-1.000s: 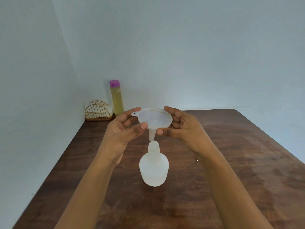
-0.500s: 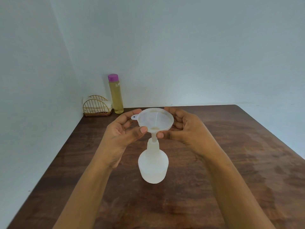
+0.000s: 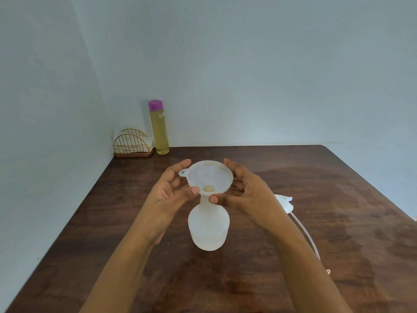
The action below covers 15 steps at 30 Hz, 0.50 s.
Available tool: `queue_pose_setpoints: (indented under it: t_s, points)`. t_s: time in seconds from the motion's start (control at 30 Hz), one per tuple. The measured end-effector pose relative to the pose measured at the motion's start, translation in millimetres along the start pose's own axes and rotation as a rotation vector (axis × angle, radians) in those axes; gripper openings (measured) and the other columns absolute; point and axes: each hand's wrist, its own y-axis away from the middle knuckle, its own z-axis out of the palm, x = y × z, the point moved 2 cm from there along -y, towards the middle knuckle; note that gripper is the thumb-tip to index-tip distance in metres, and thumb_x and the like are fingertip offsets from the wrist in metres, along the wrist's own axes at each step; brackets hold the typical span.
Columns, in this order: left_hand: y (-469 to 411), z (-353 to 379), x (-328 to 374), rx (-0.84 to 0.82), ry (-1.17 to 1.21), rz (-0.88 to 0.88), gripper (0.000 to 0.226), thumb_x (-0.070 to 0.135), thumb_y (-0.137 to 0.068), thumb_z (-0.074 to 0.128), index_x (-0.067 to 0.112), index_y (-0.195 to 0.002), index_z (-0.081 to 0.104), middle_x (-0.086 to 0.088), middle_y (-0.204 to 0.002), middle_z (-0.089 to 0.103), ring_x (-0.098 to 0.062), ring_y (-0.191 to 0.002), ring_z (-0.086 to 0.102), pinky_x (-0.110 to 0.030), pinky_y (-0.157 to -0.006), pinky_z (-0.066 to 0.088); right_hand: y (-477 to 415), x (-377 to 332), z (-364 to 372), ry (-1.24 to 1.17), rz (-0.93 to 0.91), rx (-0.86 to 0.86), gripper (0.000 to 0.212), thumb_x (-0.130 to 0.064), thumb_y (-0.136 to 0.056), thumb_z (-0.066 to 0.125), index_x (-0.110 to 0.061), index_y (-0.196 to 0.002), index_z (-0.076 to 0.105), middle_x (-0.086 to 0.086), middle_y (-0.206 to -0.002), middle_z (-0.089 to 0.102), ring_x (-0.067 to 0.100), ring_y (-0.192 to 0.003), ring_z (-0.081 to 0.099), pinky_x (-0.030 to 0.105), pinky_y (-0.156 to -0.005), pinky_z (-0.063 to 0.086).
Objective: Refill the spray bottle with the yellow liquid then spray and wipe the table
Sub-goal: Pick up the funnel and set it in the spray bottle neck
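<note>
A translucent white spray bottle (image 3: 208,229) without its head stands upright mid-table. A white funnel (image 3: 209,177) sits with its spout in the bottle's neck. My left hand (image 3: 169,193) grips the funnel's left rim and my right hand (image 3: 243,193) its right rim, thumbs at the front. The spray head (image 3: 285,203) with its dip tube (image 3: 309,236) lies on the table to the right, partly hidden by my right arm. A tall bottle of yellow liquid (image 3: 159,129) with a purple cap stands at the back left by the wall.
A gold wire holder (image 3: 133,144) with white napkins sits in the back left corner beside the yellow bottle. The dark wooden table (image 3: 338,199) meets walls at the left and back; its right edge runs diagonally at the far right.
The funnel has come down from just above the bottle; its spout now sits inside the neck. The camera has tilted, so the spray head shows at the right.
</note>
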Motion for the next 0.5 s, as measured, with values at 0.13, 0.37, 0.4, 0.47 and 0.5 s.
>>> queue_pose_setpoints:
  t_s: [0.13,0.37,0.4,0.47,0.5]
  points:
    - [1.4,0.6,-1.3,0.013,-0.013,-0.025,0.068,0.034,-0.066,0.073,0.044,-0.127,0.046,0.009,-0.128,0.061,-0.012,-0.117,0.059,-0.037,-0.104,0.044,1.6,-2.5,0.6,-0.003,-0.004,-0.013,0.100,-0.040,-0.062,0.080,-0.033,-0.145,0.024,-0.008,-0.145,0.042,0.010,-0.127,0.047,0.026,-0.101,0.038]
    - [3.8,2.6,3.9,0.076,0.004,-0.053,0.080,0.047,-0.064,0.067,0.041,-0.137,0.035,0.018,-0.115,0.060,-0.017,-0.120,0.055,-0.042,-0.108,0.040,8.0,-9.1,0.4,-0.022,0.014,-0.030,0.100,-0.041,-0.064,0.078,-0.037,-0.145,0.020,-0.007,-0.149,0.037,0.016,-0.131,0.043,0.030,-0.104,0.037]
    - [4.9,1.8,4.7,0.079,0.001,-0.055,0.080,0.049,-0.064,0.065,0.041,-0.137,0.035,0.018,-0.116,0.060,-0.017,-0.121,0.054,-0.043,-0.108,0.039,10.3,-10.9,1.0,-0.015,0.021,-0.026,0.099,-0.039,-0.065,0.078,-0.037,-0.145,0.020,-0.007,-0.150,0.036,0.017,-0.132,0.042,0.033,-0.105,0.036]
    - [8.1,-2.5,6.7,0.088,-0.018,-0.056,0.079,0.055,-0.064,0.062,0.042,-0.137,0.034,0.014,-0.121,0.058,-0.017,-0.123,0.052,-0.044,-0.109,0.037,16.7,-14.5,2.2,0.030,0.042,0.009,0.102,-0.041,-0.065,0.078,-0.038,-0.146,0.016,-0.008,-0.153,0.029,0.018,-0.136,0.036,0.037,-0.109,0.033]
    - [9.7,-6.5,8.6,0.108,-0.031,-0.050,0.078,0.058,-0.064,0.060,0.042,-0.136,0.035,0.014,-0.124,0.057,-0.015,-0.122,0.053,-0.043,-0.109,0.037,21.1,-17.2,2.2,0.066,0.052,0.048,0.104,-0.046,-0.064,0.077,-0.038,-0.147,0.014,-0.010,-0.155,0.024,0.018,-0.139,0.031,0.039,-0.110,0.030]
